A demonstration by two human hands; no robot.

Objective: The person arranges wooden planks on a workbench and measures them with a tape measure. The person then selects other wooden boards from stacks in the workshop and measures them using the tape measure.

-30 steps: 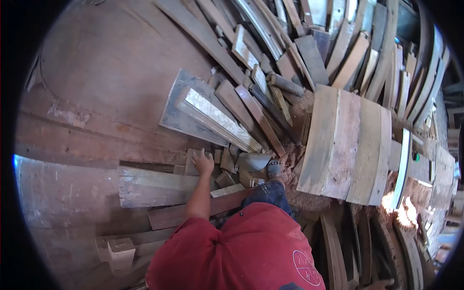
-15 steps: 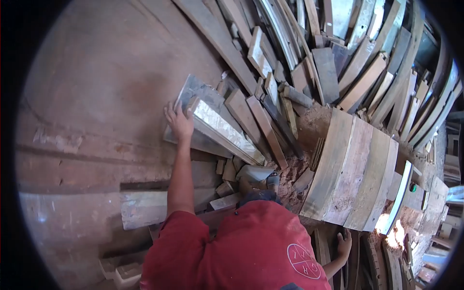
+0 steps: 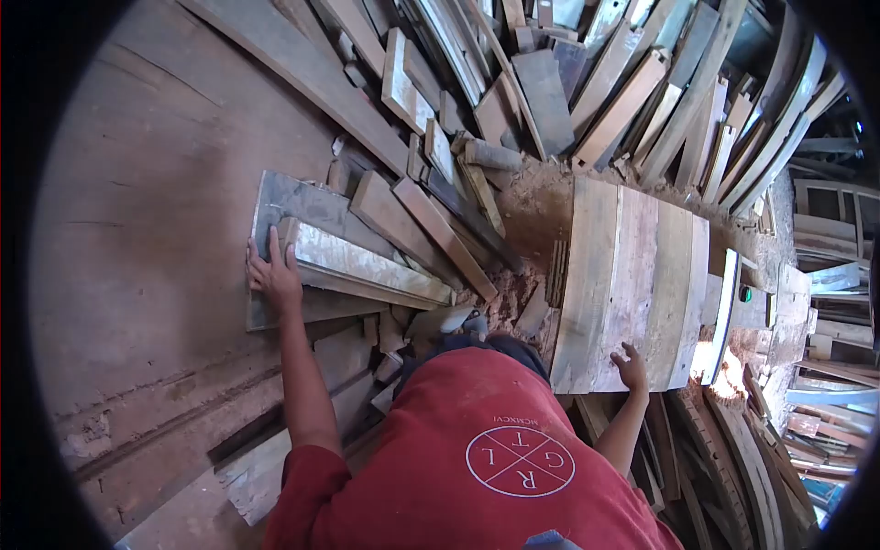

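A flat grey board leans against the wall at left, with a thick pale timber beam resting in front of it. My left hand lies against the upper part of the board, beside the beam's top end, its fingers spread. At right, my right hand is held out with fingers apart and nothing in it. It appears over the lower edge of a panel of side-by-side wooden planks; whether it touches them I cannot tell.
Many timber offcuts lean in a dense row along the top. A narrow white-edged strip stands right of the plank panel. Dark curved timbers fill the lower right. Reddish sawdust and small wood pieces lie near my feet.
My view has shifted, with the boards now further left. My right hand has risen from below the plank panel to over its lower edge. My left hand stays at the grey board.
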